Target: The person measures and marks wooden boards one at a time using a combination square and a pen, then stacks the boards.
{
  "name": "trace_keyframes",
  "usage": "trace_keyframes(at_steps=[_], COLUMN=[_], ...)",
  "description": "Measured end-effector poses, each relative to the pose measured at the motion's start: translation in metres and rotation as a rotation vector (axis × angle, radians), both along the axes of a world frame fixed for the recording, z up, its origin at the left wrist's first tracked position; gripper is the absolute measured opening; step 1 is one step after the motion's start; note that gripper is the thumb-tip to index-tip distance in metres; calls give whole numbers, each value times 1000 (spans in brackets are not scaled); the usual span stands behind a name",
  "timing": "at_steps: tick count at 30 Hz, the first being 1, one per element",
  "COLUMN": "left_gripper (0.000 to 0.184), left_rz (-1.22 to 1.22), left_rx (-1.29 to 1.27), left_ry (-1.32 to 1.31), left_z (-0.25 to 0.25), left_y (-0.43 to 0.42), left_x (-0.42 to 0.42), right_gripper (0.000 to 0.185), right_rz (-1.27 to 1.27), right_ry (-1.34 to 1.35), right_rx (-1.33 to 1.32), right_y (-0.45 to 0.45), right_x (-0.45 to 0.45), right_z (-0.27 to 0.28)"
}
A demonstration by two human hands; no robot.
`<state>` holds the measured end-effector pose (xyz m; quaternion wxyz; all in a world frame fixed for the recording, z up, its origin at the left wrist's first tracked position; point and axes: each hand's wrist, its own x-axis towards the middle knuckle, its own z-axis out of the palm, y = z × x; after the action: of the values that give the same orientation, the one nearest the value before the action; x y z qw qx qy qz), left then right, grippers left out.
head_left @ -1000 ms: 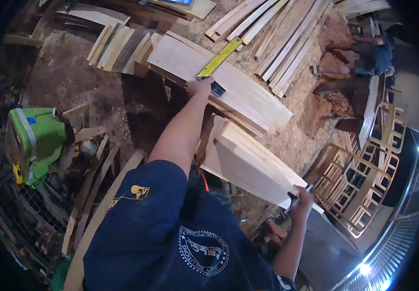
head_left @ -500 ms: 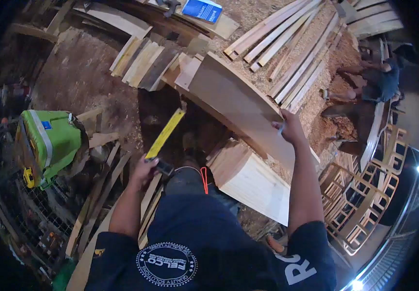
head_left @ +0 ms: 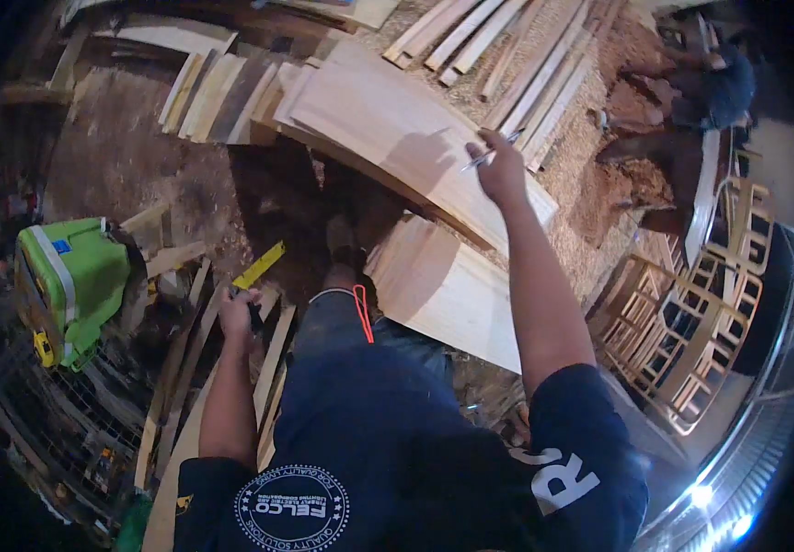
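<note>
My left hand [head_left: 238, 313] is closed round the dark handle of a square with a yellow blade [head_left: 259, 265], held low over the floor at the left. At the right, my right hand [head_left: 500, 167] pinches a thin pen-like tool [head_left: 477, 162] above a wide pale board [head_left: 379, 106]. The board lies flat, and my right hand casts a shadow on it. Nearer my body sits a second stack of pale boards [head_left: 448, 285], with neither hand on it.
A green container [head_left: 80, 281] stands at the left. Long wood strips [head_left: 544, 74] lie on sawdust at the top. Another person [head_left: 724, 92] is at the upper right, near wooden frames [head_left: 691, 331]. Short planks [head_left: 218, 97] lie upper left.
The wide board, tilted up under my right hand half a second ago, now lies flat. My right hand has moved up and left off its edge. My left hand has carried the square further left.
</note>
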<state>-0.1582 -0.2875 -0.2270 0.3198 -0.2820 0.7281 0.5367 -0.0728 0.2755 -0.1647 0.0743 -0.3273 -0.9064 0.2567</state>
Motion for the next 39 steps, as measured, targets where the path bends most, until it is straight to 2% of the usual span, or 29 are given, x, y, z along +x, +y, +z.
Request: trace_keyframes(at_steps=[1, 4, 5, 8, 10, 12, 13, 14, 17, 18, 19, 20, 21, 22, 23, 24, 25, 26, 28, 31, 34, 37, 38, 39], left_gripper=[29, 36, 39, 40, 37, 40, 41, 42, 56, 64, 72, 81, 86, 92, 98, 99, 101, 102, 106, 106, 104, 101, 100, 98], left_rz=[31, -250, -396, -814, -1060, -1305, -1444, -1584, -1857, -1976, -2097, -2215, -2335, -2434, -2517, -2561, -2599, -2632, -2743, -2829, -2807, -2742, -2710, -2653], left_rx=[35, -187, -201, -173, 11, 126, 214, 305, 558, 567, 572, 578, 400, 218, 22, -69, -155, -241, -212, -174, -121, -63, -43, 98], left_ry=[96, 600, 628, 1083, 1031, 1089, 1135, 1178, 985, 973, 964, 957, 1032, 1128, 1232, 1311, 1395, 1480, 1520, 1572, 1633, 1698, 1723, 1572], left_z=[14, 49, 77, 147, 165, 154, 154, 156, 163, 164, 163, 162, 157, 147, 137, 128, 117, 109, 105, 100, 91, 81, 80, 77], left_y=[25, 91, 118, 207, 249, 280, 294, 308, 349, 358, 367, 376, 382, 389, 394, 398, 399, 402, 410, 423, 444, 454, 459, 465], left_x=[-2, 12, 24, 102, 166, 243, 282, 317, 402, 421, 441, 456, 467, 473, 476, 475, 470, 467, 469, 489, 526, 558, 566, 570], right_gripper=[35, 27, 28, 32, 41, 53, 55, 54, 47, 47, 48, 41, 38, 34, 32, 31, 36, 33, 30, 33, 37, 41, 42, 43], right_rz=[-16, -34, -73, -96, -94, -182, -265, -362, -630, -715, -892, -932, -1069, -1159, -1275, -1391, -1457, -1559, -1709, -1776, -1779, -1841, -1771, -1696], right_ry=[25, 84, 83, 62, 259, 401, 284, 290, 309, 355, 298, 373, 619, 621, 585, 544, 649, 686, 720, 776, 937, 862, 931, 996], right_rx=[-97, -383, -463, -677, -859, -1010, -955, -914, -852, -840, -584, -715, -784, -681, -566, -452, -413, -423, -397, -237, -411, -798, -833, -866], right_y=[-14, -57, -73, -116, -148, -168, -169, -168, -169, -170, -176, -174, -175, -176, -182, -189, -200, -205, -223, -256, -285, -296, -297, -301], right_x=[16, 96, 127, 220, 286, 343, 370, 402, 504, 538, 568, 605, 636, 667, 697, 728, 752, 764, 785, 808, 794, 764, 753, 736], right_z=[15, 45, 57, 97, 96, 115, 132, 129, 121, 105, 113, 83, 88, 94, 75, 56, 53, 72, 82, 35, 17, 27, 15, -5])
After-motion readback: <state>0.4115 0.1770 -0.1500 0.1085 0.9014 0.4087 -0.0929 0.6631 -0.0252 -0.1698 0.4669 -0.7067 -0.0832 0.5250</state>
